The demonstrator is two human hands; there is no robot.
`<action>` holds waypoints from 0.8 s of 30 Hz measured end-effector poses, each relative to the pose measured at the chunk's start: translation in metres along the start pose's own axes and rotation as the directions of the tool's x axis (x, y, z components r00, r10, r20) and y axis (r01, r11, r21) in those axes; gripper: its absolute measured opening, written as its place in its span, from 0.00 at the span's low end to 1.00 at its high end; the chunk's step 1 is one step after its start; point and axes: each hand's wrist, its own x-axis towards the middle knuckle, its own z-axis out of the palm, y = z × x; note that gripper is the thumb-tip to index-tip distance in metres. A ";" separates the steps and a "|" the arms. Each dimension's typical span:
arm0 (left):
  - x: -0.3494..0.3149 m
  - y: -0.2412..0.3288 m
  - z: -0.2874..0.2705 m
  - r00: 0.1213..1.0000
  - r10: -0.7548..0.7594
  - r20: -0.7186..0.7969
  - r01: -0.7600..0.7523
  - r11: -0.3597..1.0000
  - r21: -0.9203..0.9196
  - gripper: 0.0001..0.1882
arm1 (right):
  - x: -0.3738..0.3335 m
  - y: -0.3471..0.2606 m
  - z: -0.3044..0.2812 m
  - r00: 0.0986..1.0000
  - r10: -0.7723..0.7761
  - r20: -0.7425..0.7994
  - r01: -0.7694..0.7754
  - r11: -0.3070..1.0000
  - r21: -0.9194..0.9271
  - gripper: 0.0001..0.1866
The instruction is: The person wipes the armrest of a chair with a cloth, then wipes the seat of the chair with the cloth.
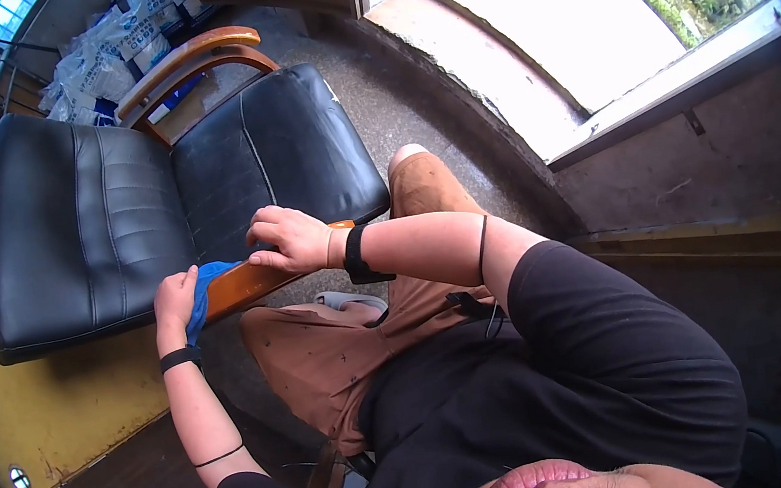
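Here the left hand (175, 303) was closed around a blue cloth (203, 284), pressing it against the near wooden armrest (249, 283) of a black padded chair (115, 219). The cloth sat bunched at the armrest's left end, partly wrapped over the wood and partly hidden under the fingers. The right hand (288, 241) rested on the same armrest just beside the cloth, its fingers curled down over the top edge of the wood, gripping it. The chair's seat cushion lay behind that hand, the backrest cushion to the left of it, and the far armrest (188, 58) curved along the chair's upper edge. Beyond the chair, pale printed sacks (109, 52) were piled on the floor, well apart from both hands.
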 end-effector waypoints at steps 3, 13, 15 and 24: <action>-0.011 0.006 0.001 0.994 0.031 -0.107 -0.036 0.999 -0.040 0.29 | -0.001 -0.001 -0.001 1.000 0.000 -0.006 0.000 1.000 -0.008 0.21; 0.003 0.016 -0.020 0.955 -0.244 0.166 0.201 0.950 0.241 0.36 | -0.001 0.000 0.001 1.000 0.006 -0.004 -0.006 1.000 -0.021 0.20; 0.010 0.031 -0.023 0.910 -0.332 0.250 0.235 0.907 0.349 0.36 | -0.002 0.001 0.000 1.000 0.008 -0.007 -0.008 1.000 -0.021 0.20; 0.013 0.013 -0.015 0.918 -0.302 0.259 0.222 0.929 0.295 0.38 | 0.000 0.000 0.001 1.000 0.018 0.018 -0.018 1.000 -0.010 0.20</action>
